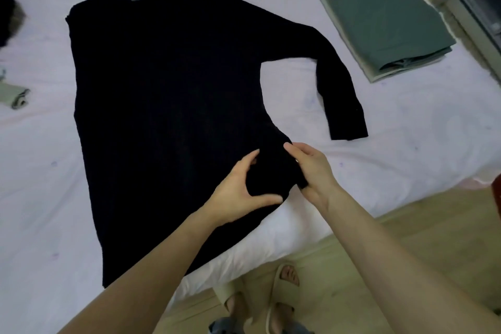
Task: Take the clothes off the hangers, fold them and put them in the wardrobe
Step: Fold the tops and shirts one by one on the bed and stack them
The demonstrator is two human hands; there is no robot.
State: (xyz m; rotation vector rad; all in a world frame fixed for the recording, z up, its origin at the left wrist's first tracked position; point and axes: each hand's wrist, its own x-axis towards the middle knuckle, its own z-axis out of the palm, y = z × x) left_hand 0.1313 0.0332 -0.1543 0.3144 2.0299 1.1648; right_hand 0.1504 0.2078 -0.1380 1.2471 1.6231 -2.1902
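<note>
While the black top [168,106] lies flat on the bed [406,144], spread across the centre of the frame with its neckline toward the upper left, both hands work at its lower right edge. Left hand [238,198] reaches in from the lower left; thumb and fingers are curled around a raised bunch of the fabric, so this grip is holding the top. Right hand [311,171] reaches in from the lower right; its fingers pinch the same bunch from the other side, so this grip is also holding the top. The two hands are just beside each other, with the gathered fabric between them.

One sleeve [339,95] extends toward the right of the frame, bends downward and ends flat on the sheet, well apart from the hands. The opposite side of the top shows a straight edge with no sleeve visible.

A folded stack [385,16] of grey-green cloth rests on the bed at the upper right, apart from the top. A dark item [8,13] sits at the upper left edge, and a small pale cloth [16,95] lies at the left edge. Slippers [279,295] on the person's feet stand on the floor [379,230] at the bottom centre
</note>
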